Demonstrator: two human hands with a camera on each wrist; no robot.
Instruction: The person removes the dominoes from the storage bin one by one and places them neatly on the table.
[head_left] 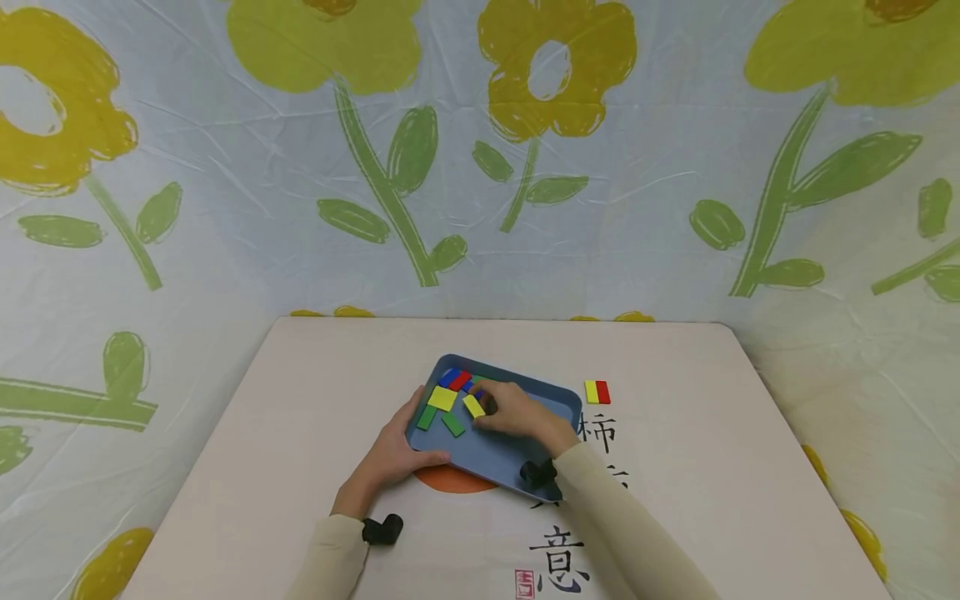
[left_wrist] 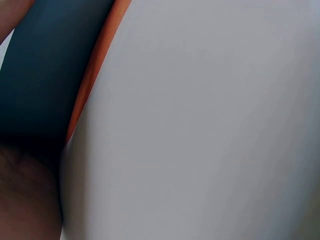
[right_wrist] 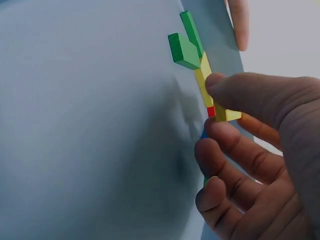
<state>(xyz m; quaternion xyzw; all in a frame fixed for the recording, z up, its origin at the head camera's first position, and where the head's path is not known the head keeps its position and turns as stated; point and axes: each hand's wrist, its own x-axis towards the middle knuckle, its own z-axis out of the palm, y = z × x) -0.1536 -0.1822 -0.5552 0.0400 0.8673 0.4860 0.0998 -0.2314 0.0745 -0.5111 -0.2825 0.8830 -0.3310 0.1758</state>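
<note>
The left forearm [head_left: 330,554] extends from the lower edge of the head view toward the left end of the blue tray [head_left: 498,468], which rests on the table [head_left: 225,458]. The left hand [head_left: 396,446] is spread around the tray's near left corner, thumb extended along the near edge and fingers along the left side. The right forearm [head_left: 630,525] enters from the lower right and crosses above the tray's right portion. The right hand [head_left: 516,412] is positioned over the tray with its fingers bent; thumb and index finger pinch one yellow block [head_left: 473,407] in the left half of the tray. Whether this block contacts the tray floor cannot be determined. Just beside it lie a yellow square [head_left: 442,398] and a green block [head_left: 453,424]; a red block [head_left: 460,381] lies farther back.
</note>
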